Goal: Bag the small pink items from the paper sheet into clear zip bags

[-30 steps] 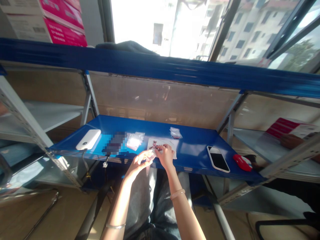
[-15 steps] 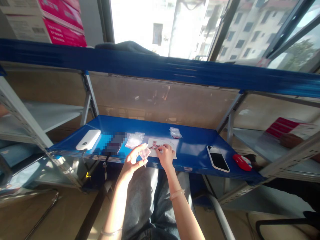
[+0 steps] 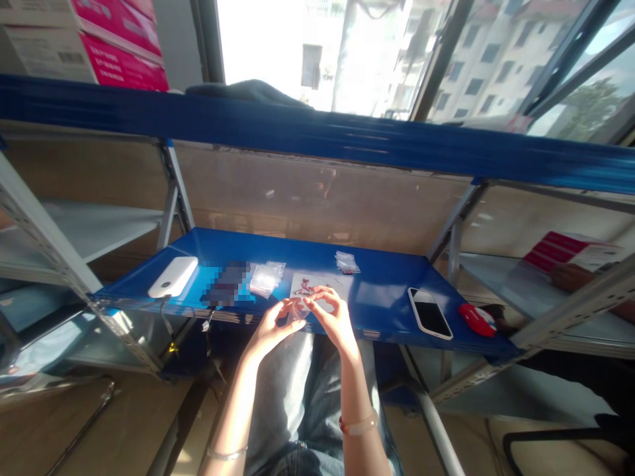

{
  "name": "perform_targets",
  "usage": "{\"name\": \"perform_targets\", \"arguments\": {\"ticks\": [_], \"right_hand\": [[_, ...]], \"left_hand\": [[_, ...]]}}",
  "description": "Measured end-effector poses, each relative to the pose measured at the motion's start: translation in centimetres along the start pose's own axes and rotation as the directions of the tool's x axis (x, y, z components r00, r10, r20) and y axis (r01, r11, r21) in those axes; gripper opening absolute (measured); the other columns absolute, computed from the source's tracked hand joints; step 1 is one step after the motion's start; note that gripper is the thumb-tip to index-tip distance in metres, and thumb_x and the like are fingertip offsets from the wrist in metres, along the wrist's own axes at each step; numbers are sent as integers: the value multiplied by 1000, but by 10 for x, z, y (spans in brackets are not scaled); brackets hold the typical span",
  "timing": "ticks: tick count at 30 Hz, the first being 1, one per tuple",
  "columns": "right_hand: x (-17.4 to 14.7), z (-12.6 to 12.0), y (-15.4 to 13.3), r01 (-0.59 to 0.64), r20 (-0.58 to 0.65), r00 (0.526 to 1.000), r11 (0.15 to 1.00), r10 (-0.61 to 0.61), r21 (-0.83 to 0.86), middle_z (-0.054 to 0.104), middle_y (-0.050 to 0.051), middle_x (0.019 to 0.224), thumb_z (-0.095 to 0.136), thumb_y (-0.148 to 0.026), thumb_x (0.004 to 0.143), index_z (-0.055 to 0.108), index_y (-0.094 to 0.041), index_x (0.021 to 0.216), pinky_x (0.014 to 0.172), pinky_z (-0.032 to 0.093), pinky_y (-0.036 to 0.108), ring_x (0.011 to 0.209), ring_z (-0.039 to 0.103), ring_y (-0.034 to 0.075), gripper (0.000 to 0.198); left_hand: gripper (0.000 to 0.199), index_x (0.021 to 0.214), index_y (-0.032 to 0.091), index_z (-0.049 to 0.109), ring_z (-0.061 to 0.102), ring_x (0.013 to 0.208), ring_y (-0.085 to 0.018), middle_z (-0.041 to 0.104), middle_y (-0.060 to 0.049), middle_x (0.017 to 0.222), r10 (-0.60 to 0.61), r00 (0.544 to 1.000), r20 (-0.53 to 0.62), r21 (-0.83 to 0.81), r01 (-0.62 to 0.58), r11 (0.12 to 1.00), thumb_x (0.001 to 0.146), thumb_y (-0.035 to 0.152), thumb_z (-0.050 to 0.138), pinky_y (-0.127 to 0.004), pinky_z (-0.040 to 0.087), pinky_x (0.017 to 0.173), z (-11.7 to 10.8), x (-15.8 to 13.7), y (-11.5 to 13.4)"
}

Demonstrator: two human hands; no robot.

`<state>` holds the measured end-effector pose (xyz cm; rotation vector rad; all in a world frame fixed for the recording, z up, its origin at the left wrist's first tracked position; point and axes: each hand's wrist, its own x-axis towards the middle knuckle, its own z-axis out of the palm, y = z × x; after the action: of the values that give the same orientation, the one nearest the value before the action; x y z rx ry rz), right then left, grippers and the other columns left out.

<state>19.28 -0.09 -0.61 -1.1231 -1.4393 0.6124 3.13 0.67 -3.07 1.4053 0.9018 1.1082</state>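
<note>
My left hand (image 3: pixel 270 332) pinches a small clear plastic bag (image 3: pixel 296 312) just in front of the table's near edge. At the bag's top is my right hand (image 3: pixel 333 318), thumb and fingertips pressed together. Whatever those fingers hold is too small to make out. Behind the hands, a white sheet (image 3: pixel 340 283) lies on the blue table, partly covered by the right hand. Several small dark red pieces (image 3: pixel 305 285) are scattered on it. A stack of clear bags (image 3: pixel 266 279) rests left of the sheet. Farther back are filled small bags (image 3: pixel 346 262) with reddish contents.
A white power bank (image 3: pixel 173 276) with a cable and a blurred dark object (image 3: pixel 228 283) occupy the left side. On the right are a phone (image 3: pixel 430 313) and a red item (image 3: pixel 477 320). A blue shelf beam (image 3: pixel 317 135) crosses above. Another person's hand (image 3: pixel 568 279) shows at far right.
My right hand has lifted from the pieces on the sheet and moved to the bag's top. The left hand has shifted slightly right with the bag.
</note>
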Motion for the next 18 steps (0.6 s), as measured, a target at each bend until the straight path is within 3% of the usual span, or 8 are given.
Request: {"name": "perform_targets", "arguments": {"ticks": [3,7,12,15,18], "right_hand": [[1,2,-1,4,45,999,1000,-3,-28,64,6,96,65,-38,78,70,-21,75,95,39,36,105,55,22,18],[16,7,24,2,-77,997,983,-17,-183,63,9,97,61,-38,80,70,-19,80,88,42,35,96,57,22,21],[39,16,54,-144,-44,989,839,142,-525,63,11,103,65,-30,77,73,-20,78,92,33,43,106,52,29,13],[43,19,62,-155,-35,985,785,168,-600,61,13,110,65,-28,77,73,-20,80,92,31,44,112,48,31,12],[41,21,66,-132,-44,990,785,132,-606,62,13,110,63,-26,78,74,-20,79,91,31,44,112,48,31,12]], "left_hand": [[47,113,21,61,57,114,-27,65,-9,118,6,1000,-5,3,-6,1000,70,33,72,-47,40,103,0,2,-5],[47,115,21,59,57,113,-26,62,-9,121,41,999,23,16,-41,999,71,32,71,-44,40,103,-3,3,-4],[47,115,19,60,57,113,-27,64,-11,118,49,999,-3,-11,-49,999,72,33,71,-40,41,102,-5,2,-1],[49,116,18,58,58,112,-27,65,-12,116,37,999,-21,-26,-37,999,71,33,71,-40,41,102,-7,1,0],[51,118,18,57,59,111,-27,65,-12,116,34,999,-40,-25,-35,999,71,34,72,-40,41,102,-8,2,-1]]}}
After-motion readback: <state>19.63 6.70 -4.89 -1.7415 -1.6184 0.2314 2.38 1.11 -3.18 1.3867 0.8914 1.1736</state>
